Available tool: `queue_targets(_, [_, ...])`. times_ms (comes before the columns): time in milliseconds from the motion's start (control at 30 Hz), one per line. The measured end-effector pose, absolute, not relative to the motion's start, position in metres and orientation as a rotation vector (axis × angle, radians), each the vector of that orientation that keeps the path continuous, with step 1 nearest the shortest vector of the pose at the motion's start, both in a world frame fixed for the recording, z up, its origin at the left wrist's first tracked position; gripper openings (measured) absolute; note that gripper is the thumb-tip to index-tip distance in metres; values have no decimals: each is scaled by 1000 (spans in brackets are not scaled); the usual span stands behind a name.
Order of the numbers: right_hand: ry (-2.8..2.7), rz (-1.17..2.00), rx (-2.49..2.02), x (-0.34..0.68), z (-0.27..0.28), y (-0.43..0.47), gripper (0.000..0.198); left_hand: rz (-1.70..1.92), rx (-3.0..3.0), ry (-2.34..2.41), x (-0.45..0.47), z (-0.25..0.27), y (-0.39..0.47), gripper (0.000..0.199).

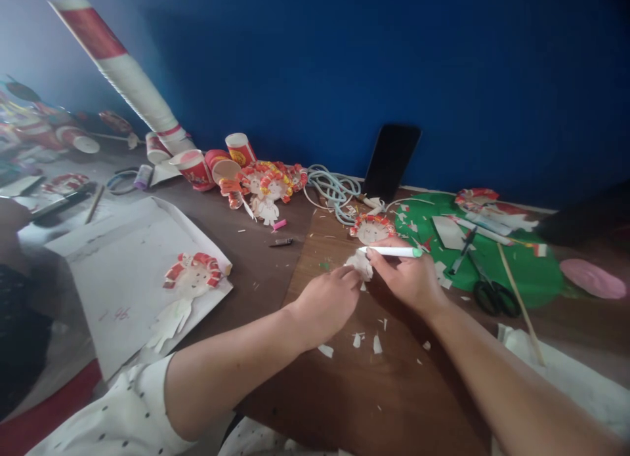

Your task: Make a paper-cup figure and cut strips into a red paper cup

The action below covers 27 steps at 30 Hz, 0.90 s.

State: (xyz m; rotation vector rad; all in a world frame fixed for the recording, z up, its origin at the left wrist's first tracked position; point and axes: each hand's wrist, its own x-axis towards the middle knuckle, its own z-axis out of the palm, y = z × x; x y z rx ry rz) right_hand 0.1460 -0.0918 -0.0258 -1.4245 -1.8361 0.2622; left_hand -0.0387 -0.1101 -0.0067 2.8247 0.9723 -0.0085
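Note:
My right hand (411, 275) is closed around a white marker (394, 252) with a green end. The marker lies almost level, its other end over a small white paper cutout (360, 264). Fingers of my left hand (329, 305) press together at the cutout's left edge and hold it; part of the paper is hidden under them. Just beyond my hands lies a paper figure (373, 229) with a red and white ring round its head. White paper scraps (377, 344) are scattered on the brown tabletop (344, 390) in front of my hands.
A phone (392, 162) leans against the blue wall beside a coiled cable (332, 188). At right, black scissors (495, 297) rest on a green sheet (536, 285). Paper cups (191, 168) stand at the back left, near white sheets (123, 266) with another cutout figure (194, 275).

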Motion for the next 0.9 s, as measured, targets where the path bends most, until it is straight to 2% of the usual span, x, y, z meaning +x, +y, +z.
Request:
queue_targets(133, [-1697, 285, -1448, 148, -26, -90, 15, 0, 2808, 990, -37, -7, -107, 30])
queue_targets(267, [-1569, 451, -1396, 150, -23, -84, 18, 21, 2828, 999, -36, -12, -106, 29])
queue_targets(567, [-1649, 784, -1216, 149, -14, -66, 21, -16, 2906, 1018, -33, -14, -109, 28])
queue_targets(700, [-1704, 720, -1241, 151, -20, -61, 22, 8, 2934, 1032, -30, -15, -107, 28])
queue_targets(900, [-1678, 427, -1460, 167, -35, -46, 22, -31, 2945, 998, -23, -8, -96, 26])
